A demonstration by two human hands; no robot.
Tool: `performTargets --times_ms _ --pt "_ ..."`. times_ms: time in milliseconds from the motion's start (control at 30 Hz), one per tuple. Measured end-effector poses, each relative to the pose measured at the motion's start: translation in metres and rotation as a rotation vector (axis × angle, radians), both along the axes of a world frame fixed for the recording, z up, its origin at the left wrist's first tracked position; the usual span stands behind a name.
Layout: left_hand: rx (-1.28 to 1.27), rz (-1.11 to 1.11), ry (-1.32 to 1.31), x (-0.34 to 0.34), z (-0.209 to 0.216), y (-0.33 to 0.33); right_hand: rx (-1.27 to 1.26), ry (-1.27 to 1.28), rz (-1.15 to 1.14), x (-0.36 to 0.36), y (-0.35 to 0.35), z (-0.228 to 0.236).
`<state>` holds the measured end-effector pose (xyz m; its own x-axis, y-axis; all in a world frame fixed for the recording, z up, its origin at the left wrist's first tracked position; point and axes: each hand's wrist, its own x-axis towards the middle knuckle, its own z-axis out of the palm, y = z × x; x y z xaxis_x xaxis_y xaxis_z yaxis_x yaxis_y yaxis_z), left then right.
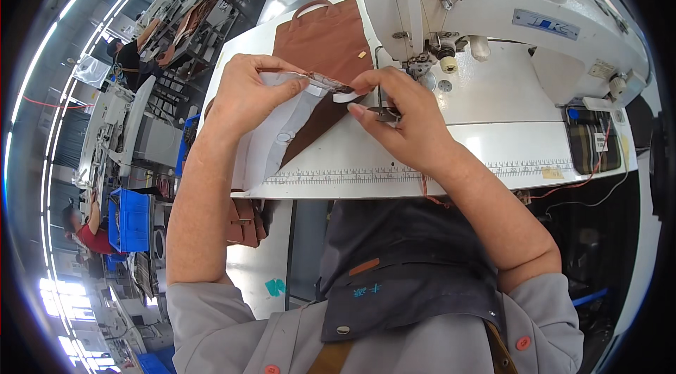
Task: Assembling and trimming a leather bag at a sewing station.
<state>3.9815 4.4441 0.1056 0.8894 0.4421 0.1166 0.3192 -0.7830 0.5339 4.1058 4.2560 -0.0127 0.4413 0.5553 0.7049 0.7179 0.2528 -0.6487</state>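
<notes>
Raised above the sewing table is a brown fabric piece with a white backing (274, 131); its folded upper edge stretches between my hands. My left hand (253, 92) is closed, pinching this edge between thumb and fingers. At the edge's other end, my right hand (412, 117) has its index finger and thumb curled around the cloth, beside a small white strip (344, 98). A dark metal part (387, 114) shows against my right fingers; I cannot make out its kind. Behind lies a brown panel with a looped handle (320, 33).
The white sewing machine (493, 8) stands at the back right, its needle area close to my right hand. A ruler strip (422, 169) runs along the table's front. At the right edge lies a plaid-patterned pad (591, 138). Brown pieces (244, 223) hang below; other workers sit leftward.
</notes>
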Motion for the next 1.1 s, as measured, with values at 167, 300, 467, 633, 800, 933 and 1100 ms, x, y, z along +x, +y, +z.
performTargets --times_ms 167,300,467,633,800,933,1100 --pt "0.013 -0.012 -0.01 0.001 -0.003 -0.003 0.036 -0.073 -0.009 -0.004 0.018 0.003" --pt "0.014 -0.014 0.016 0.001 -0.001 -0.005 -0.049 -0.102 0.002 -0.005 0.021 -0.003" --pt "0.029 -0.033 -0.001 0.001 -0.003 -0.004 -0.13 0.026 0.081 -0.006 0.018 -0.005" --pt "0.044 -0.032 -0.008 0.002 -0.005 -0.001 -0.308 -0.082 0.298 -0.001 0.003 -0.006" --pt "0.025 -0.013 0.007 0.003 -0.004 -0.004 -0.192 -0.195 0.243 0.003 -0.005 -0.003" --pt "0.044 -0.034 0.001 0.004 -0.006 -0.002 -0.196 -0.042 0.382 0.01 -0.003 -0.01" --pt "0.019 -0.007 0.006 0.003 -0.005 -0.004 -0.261 0.113 0.202 0.004 0.005 -0.016"
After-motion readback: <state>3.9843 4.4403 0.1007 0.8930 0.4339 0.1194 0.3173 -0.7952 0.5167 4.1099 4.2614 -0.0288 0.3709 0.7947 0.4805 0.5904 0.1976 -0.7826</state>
